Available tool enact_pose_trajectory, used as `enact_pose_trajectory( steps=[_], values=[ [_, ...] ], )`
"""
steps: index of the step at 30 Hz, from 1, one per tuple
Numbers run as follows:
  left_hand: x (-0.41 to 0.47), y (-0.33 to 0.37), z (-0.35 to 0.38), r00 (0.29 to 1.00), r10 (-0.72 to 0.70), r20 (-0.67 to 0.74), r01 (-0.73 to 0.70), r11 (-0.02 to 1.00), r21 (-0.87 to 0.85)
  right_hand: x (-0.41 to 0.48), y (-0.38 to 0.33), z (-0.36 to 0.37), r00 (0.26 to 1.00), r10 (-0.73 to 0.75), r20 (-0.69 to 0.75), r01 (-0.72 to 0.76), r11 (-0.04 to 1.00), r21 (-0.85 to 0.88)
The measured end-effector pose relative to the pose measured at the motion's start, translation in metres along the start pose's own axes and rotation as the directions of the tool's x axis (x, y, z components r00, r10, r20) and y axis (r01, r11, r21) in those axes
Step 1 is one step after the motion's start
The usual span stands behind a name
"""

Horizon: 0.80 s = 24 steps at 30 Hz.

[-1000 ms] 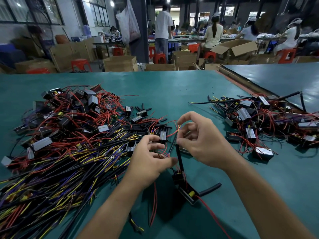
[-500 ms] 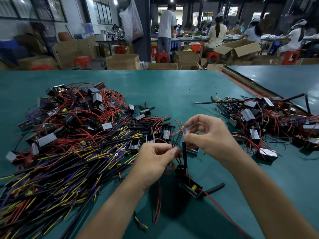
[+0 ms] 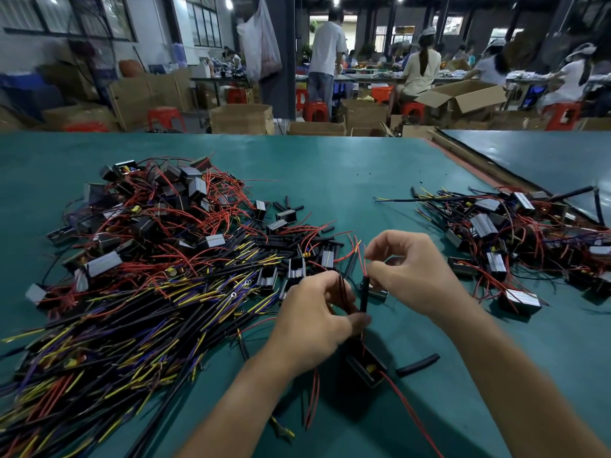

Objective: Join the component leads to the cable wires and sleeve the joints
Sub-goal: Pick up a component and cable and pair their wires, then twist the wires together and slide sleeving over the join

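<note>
My left hand (image 3: 314,322) grips thin dark and red wires and the lower end of an upright black sleeve (image 3: 364,294) above the green table. My right hand (image 3: 410,272) pinches the sleeve's top, where thin red leads (image 3: 358,251) stick out. Below the hands hangs a small black box component (image 3: 365,366) with a yellow part inside and a long red lead (image 3: 410,414) trailing toward me. A loose black sleeve piece (image 3: 418,365) lies on the table just right of the component.
A big heap of black, yellow, purple and red cable wires with grey-black box components (image 3: 139,276) fills the left side. A second pile of components (image 3: 515,246) lies at the right. Short loose sleeve pieces (image 3: 287,206) lie behind. People work at benches beyond the table's far edge (image 3: 297,135).
The upright sleeve is held much as before; my left hand has closed in on its lower end. The camera has tipped down slightly, shifting the whole scene.
</note>
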State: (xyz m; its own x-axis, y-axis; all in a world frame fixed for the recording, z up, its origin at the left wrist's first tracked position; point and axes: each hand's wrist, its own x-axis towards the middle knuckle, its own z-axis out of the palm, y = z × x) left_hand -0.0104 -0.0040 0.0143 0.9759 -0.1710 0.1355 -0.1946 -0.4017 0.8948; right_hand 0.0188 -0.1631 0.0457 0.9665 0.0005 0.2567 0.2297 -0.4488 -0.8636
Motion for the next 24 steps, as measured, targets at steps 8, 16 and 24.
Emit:
enact_pose_trajectory(
  steps=[8,16,24],
  values=[
    [0.000,-0.006,0.002,0.997,0.067,-0.041,-0.059,0.982,0.180,-0.008,-0.020,0.003,0.975,-0.197,-0.101,0.207,0.973,0.104],
    [-0.001,-0.007,0.005,0.986,0.151,-0.075,-0.129,0.962,0.241,0.059,-0.101,0.066,0.860,-0.133,0.492,0.322,0.889,-0.324],
    [-0.004,-0.008,0.001,0.979,0.184,-0.087,-0.160,0.958,0.237,0.134,-0.057,0.121,0.781,0.287,0.555,0.371,0.503,-0.781]
  ],
)
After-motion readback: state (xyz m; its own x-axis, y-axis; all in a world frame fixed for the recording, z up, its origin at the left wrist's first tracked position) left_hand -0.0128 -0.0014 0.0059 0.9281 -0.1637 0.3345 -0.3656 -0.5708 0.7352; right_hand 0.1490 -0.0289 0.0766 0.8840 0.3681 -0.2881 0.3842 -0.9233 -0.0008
